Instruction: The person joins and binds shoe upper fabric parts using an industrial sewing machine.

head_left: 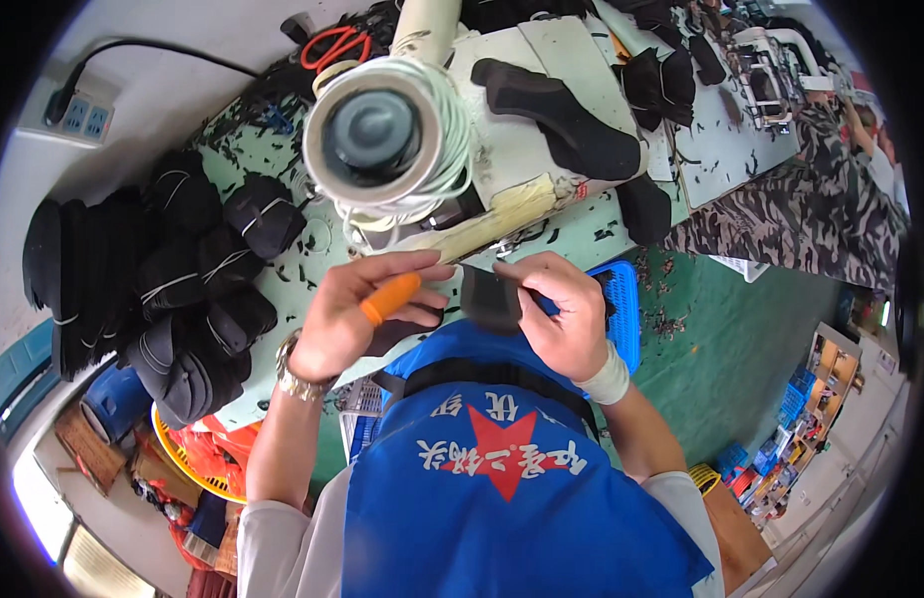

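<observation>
A pile of black pieces (173, 289) lies on the green table (592, 234) left of the hands, with a thread-wrapped machine wheel (382, 135) just above them. The small black piece (489, 297) sits between both hands above the blue apron (502, 478). The left hand (357, 314), an orange cot (390, 297) on one finger, and the right hand (562, 314) both pinch it with curled fingers.

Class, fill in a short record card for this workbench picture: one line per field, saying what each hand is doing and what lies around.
left hand: pinches the black fabric piece; orange finger cot on one finger, wristwatch on wrist
right hand: grips the same piece from the other side; white wrap on wrist
ahead: sewing machine with white thread cone
left of bench: bundled black pieces
far edge: red-handled scissors
</observation>
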`<action>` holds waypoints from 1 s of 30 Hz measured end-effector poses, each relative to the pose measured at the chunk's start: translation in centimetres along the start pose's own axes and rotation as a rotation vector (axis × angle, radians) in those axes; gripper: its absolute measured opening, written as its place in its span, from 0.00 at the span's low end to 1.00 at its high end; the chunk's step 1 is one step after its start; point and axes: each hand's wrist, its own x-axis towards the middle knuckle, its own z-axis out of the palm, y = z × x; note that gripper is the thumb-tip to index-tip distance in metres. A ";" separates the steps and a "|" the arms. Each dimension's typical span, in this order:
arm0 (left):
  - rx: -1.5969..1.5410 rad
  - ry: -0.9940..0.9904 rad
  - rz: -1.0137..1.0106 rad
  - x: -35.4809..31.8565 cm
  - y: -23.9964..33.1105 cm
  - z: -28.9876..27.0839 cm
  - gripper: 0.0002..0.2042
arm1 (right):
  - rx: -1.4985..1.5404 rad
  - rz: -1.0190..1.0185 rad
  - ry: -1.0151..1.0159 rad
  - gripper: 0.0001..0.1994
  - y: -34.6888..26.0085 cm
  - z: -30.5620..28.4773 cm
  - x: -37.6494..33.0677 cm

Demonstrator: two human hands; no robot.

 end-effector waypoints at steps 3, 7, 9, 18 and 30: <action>0.388 0.062 0.240 -1.0 -0.1 1.3 0.23 | 0.277 0.275 -0.265 0.08 -1.4 -0.1 -0.1; 0.304 0.160 -0.085 1.1 -0.1 0.0 0.15 | 0.485 0.605 -0.391 0.12 -2.6 2.8 -1.1; 0.135 0.166 -0.192 1.8 0.2 -1.0 0.12 | 0.487 0.644 -0.432 0.15 -2.1 4.7 -0.9; 0.304 0.326 -0.091 3.8 -0.1 -1.6 0.12 | 0.679 0.762 -0.007 0.08 -1.4 6.7 0.4; 1.269 0.357 0.125 -1.3 -13.8 -8.6 0.12 | -0.835 -0.413 0.280 0.04 6.3 -2.1 8.6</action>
